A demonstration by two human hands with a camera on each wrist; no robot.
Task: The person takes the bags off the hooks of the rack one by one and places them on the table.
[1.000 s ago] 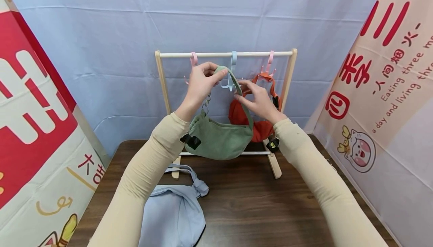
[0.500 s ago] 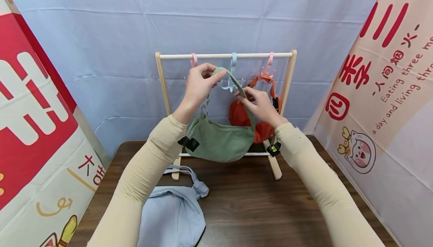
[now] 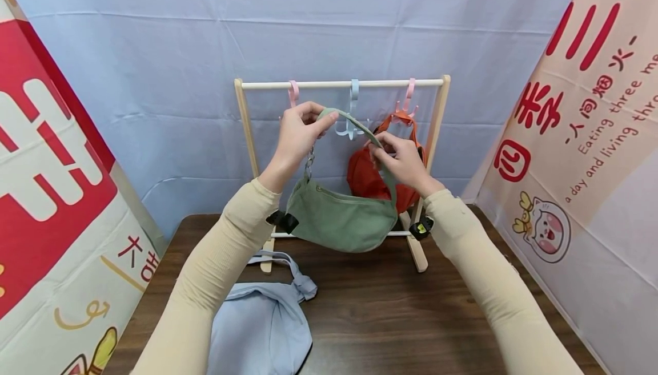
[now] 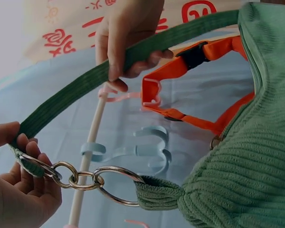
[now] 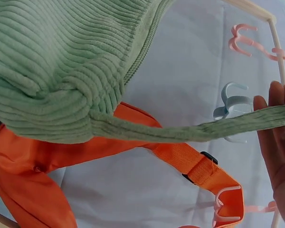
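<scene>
Two-handed grip: left hand [image 3: 298,138] and right hand [image 3: 403,161] both pinch the strap [image 4: 69,99] of the green corduroy shoulder bag [image 3: 341,218], hanging below, long axis roughly left to right, pale-blue hook [image 3: 353,104] beyond the strap between them, neither hand plainly nearer.

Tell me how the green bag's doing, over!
Left hand, right hand holding the strap. Green bag dangling below, not on blue hook. Orange bag hanging just behind, over.
</scene>
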